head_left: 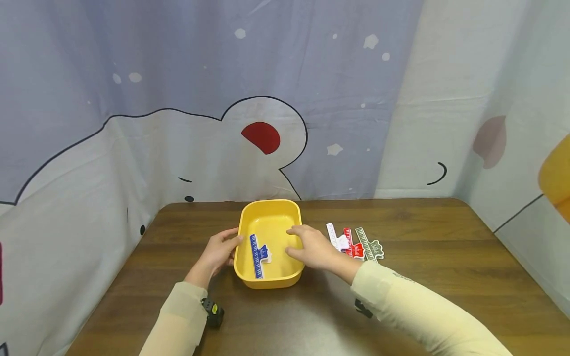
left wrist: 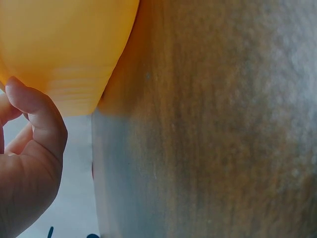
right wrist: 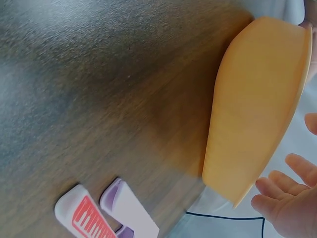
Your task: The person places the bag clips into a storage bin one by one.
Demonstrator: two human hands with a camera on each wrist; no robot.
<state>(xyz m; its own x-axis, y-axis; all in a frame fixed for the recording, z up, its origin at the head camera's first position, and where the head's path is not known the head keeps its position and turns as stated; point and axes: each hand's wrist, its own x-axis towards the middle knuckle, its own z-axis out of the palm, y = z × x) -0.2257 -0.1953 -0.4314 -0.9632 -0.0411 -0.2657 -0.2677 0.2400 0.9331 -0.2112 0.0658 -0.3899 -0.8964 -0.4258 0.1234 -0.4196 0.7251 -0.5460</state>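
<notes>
A yellow plastic basin (head_left: pixel 268 284) stands on the table, with a blue piano-key-patterned clip (head_left: pixel 258 256) lying inside toward its left. My left hand (head_left: pixel 219 251) grips the basin's left rim, thumb on top and fingers outside against the wall. Over the right rim hovers my right hand (head_left: pixel 315 248), fingers spread apart and holding nothing; in the right wrist view its fingers (right wrist: pixel 285 186) are beyond the rim. To the right of that hand lie a white clip (head_left: pixel 337 238), a red clip (head_left: pixel 354 245) and a green clip (head_left: pixel 369 245), side by side, their lower ends partly hidden by the arm.
The brown wooden table (head_left: pixel 423 247) reaches back to a patterned cloth curtain (head_left: pixel 200 153) hanging behind and along both sides. A dark wrist-worn device (head_left: pixel 213 312) sits on the left wrist, and part of another (head_left: pixel 362 308) shows under the right sleeve.
</notes>
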